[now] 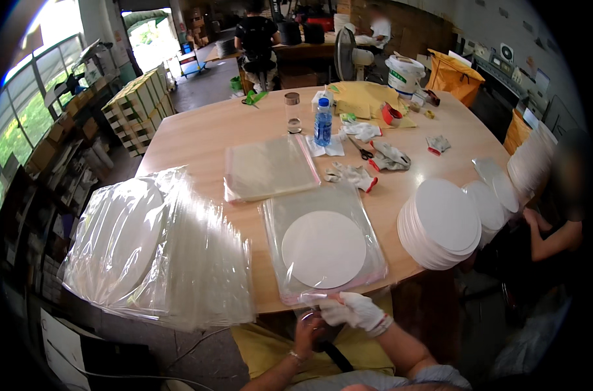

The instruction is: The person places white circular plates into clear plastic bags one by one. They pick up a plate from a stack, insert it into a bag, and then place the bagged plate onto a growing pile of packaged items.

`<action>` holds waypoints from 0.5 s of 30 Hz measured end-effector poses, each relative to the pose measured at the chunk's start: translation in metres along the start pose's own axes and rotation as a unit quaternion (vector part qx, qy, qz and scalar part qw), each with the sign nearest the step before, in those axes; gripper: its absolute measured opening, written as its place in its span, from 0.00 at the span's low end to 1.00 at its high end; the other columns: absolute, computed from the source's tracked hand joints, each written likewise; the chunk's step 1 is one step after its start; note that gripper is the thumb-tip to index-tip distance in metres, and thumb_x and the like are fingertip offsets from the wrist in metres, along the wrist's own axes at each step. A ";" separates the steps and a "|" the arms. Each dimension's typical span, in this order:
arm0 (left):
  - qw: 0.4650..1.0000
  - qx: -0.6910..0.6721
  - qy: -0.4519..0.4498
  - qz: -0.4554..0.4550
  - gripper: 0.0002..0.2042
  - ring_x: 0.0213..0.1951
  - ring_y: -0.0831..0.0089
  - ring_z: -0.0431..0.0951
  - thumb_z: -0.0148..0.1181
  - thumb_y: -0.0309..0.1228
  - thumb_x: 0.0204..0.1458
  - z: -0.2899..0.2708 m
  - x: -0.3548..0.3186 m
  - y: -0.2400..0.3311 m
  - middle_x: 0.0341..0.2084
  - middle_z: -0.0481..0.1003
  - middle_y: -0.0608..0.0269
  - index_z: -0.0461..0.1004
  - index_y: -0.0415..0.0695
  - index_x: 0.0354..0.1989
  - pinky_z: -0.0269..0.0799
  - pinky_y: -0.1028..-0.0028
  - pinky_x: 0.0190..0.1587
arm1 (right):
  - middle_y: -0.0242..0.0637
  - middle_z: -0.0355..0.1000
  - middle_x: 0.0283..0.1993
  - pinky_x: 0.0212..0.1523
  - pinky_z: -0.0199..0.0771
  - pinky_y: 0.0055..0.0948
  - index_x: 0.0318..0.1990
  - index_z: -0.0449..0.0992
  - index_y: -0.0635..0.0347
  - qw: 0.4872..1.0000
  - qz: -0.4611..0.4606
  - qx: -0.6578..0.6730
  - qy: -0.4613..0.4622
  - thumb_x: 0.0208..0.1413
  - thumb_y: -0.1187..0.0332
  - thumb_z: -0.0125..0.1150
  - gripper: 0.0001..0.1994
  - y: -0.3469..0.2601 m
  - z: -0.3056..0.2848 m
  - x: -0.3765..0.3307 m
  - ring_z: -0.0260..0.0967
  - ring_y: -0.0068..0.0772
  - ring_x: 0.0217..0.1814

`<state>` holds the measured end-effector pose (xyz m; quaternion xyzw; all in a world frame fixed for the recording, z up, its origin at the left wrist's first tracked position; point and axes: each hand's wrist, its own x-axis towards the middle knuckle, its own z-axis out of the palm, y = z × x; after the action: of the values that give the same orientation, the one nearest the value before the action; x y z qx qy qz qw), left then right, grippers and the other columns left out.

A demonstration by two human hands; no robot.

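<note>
At the table's near edge my bare left hand (307, 333) has its fingers curled in below the gloved fingertips of my right hand. What it grips is too small to make out. My right hand (356, 313) wears a white knit glove, its fingers pressed together and pointing left; anything in them is hidden. Just beyond both hands, a round white disc (324, 249) lies flat on or inside the top clear plastic bag of a stack (367, 229), I cannot tell which. The bags' near edge, with a pinkish strip, reaches the gloved fingers.
Left lie clear bags (202, 260) with white discs (124, 241); right stand stacked white discs (446, 218). Beyond are another bag stack (267, 166), a blue-capped bottle (322, 124), scissors (361, 150), gloves (391, 156) and a tape roll (391, 115). A person (557, 234) sits at the right.
</note>
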<state>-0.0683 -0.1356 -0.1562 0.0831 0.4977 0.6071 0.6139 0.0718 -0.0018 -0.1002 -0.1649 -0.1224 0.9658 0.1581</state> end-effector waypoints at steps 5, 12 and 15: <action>0.995 0.080 -0.014 -0.056 0.16 0.46 0.69 0.74 0.48 0.40 0.58 -0.035 0.011 0.024 0.50 0.69 0.60 0.65 0.44 0.49 0.72 0.73 0.38 | 0.35 0.72 0.29 0.24 0.68 0.22 0.36 0.70 0.67 0.842 -0.141 -0.456 0.251 0.54 0.71 0.46 0.09 -0.058 0.030 -0.046 0.70 0.24 0.26; 0.998 -0.005 -0.022 -0.055 0.19 0.48 0.67 0.73 0.45 0.41 0.59 -0.022 -0.006 0.019 0.52 0.69 0.61 0.66 0.40 0.52 0.70 0.70 0.45 | 0.38 0.71 0.28 0.29 0.70 0.29 0.30 0.72 0.64 0.616 -0.218 -0.689 0.313 0.50 0.72 0.52 0.05 -0.051 0.009 -0.031 0.70 0.34 0.28; 0.995 0.007 -0.031 -0.090 0.21 0.50 0.68 0.72 0.45 0.42 0.59 -0.025 -0.010 0.014 0.53 0.68 0.61 0.66 0.38 0.53 0.69 0.70 0.48 | 0.39 0.68 0.31 0.35 0.71 0.34 0.28 0.73 0.61 0.428 -0.349 -0.833 0.050 0.42 0.71 0.57 0.05 -0.011 0.023 -0.010 0.68 0.42 0.35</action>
<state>-0.0934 -0.1527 -0.1539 0.0609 0.4884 0.5429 0.6804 0.0749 0.0004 -0.0730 -0.2079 -0.9060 0.2477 0.2731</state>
